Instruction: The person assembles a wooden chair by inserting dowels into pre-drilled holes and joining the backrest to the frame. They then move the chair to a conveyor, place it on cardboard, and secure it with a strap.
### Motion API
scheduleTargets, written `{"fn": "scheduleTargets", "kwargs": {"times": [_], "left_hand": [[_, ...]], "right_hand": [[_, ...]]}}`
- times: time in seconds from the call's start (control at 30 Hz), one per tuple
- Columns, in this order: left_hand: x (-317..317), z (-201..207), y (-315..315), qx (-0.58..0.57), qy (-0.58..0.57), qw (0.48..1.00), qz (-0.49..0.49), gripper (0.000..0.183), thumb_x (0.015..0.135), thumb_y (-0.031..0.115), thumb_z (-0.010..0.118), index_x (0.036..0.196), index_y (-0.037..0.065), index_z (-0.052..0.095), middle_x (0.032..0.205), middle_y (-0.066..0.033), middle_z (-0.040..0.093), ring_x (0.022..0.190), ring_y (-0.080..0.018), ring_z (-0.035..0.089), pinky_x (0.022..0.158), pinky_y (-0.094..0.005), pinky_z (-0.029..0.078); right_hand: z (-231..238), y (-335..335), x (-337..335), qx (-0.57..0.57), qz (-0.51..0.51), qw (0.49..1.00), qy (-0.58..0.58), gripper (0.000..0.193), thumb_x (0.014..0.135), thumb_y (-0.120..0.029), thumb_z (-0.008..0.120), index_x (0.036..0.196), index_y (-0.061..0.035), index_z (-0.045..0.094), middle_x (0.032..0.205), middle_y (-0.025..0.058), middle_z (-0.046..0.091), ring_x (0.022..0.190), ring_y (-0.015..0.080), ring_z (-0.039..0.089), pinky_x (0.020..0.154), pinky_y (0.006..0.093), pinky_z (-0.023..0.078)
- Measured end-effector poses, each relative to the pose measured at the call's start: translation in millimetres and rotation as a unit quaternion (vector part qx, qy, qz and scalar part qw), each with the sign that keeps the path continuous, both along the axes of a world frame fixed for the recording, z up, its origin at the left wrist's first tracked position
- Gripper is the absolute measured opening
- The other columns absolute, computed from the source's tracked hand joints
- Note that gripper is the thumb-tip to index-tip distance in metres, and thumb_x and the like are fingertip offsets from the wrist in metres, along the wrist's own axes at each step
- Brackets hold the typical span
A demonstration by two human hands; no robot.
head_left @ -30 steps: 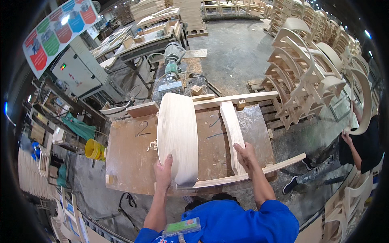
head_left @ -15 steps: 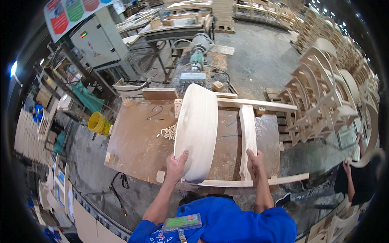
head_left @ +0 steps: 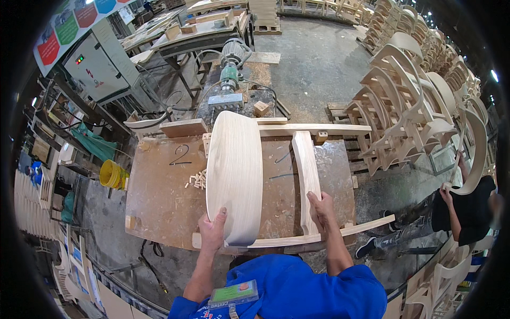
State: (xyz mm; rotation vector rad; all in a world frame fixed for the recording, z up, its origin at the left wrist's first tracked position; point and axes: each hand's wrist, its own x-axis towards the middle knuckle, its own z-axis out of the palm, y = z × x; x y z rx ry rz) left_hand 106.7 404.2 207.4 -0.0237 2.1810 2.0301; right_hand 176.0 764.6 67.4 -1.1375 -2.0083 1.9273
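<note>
A chair-back frame of pale wood lies across the brown workbench (head_left: 159,210). It has a wide curved back panel (head_left: 236,175) on the left and a narrower crossrail (head_left: 305,173) to its right, between a far post (head_left: 334,129) and a near post (head_left: 361,227). My left hand (head_left: 212,229) grips the panel's near left edge, thumb on top. Around the near part of the crossrail my right hand (head_left: 323,208) is closed, thumb on its upper face. Small wooden dowels (head_left: 198,179) lie in a pile left of the panel.
Beyond the bench stands a motor-driven machine (head_left: 229,74). A yellow bucket (head_left: 112,174) sits on the floor at left, near a grey control cabinet (head_left: 98,66). Curved wooden chair frames (head_left: 404,106) are stacked at right. A co-worker (head_left: 462,210) there holds a curved wooden piece (head_left: 475,159).
The whole view has shifted, so the bench and frame appear further left. Both hands keep their holds, and the frame stays about the same on the bench. More of the co-worker shows.
</note>
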Motion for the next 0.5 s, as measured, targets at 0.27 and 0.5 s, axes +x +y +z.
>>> {"fn": "scheduleTargets", "kwargs": {"times": [0.27, 0.5], "left_hand": [[0, -4, 1, -0.025, 0.009, 1.000, 0.001, 0.041, 0.102, 0.030, 0.070, 0.122, -0.006, 0.068, 0.108, -0.0081, 0.072, 0.095, -0.0145, 0.065, 0.084, -0.0322, 0.053], [22, -1, -3, 0.006, -0.002, 1.000, 0.026, 0.031, 0.100, 0.022, 0.069, 0.117, -0.005, 0.070, 0.102, -0.0071, 0.072, 0.092, -0.0135, 0.065, 0.081, -0.0312, 0.053]], "right_hand": [[-2, -1, 1, -0.017, -0.024, 0.999, 0.021, 0.035, 0.094, -0.026, 0.080, 0.109, 0.0040, 0.071, 0.095, 0.0072, 0.074, 0.080, 0.0123, 0.065, 0.069, 0.0306, 0.052], [21, 20, 13, 0.012, -0.015, 0.999, 0.043, 0.040, 0.092, -0.028, 0.080, 0.114, 0.0040, 0.071, 0.099, 0.0075, 0.075, 0.083, 0.0134, 0.066, 0.074, 0.0317, 0.054]]}}
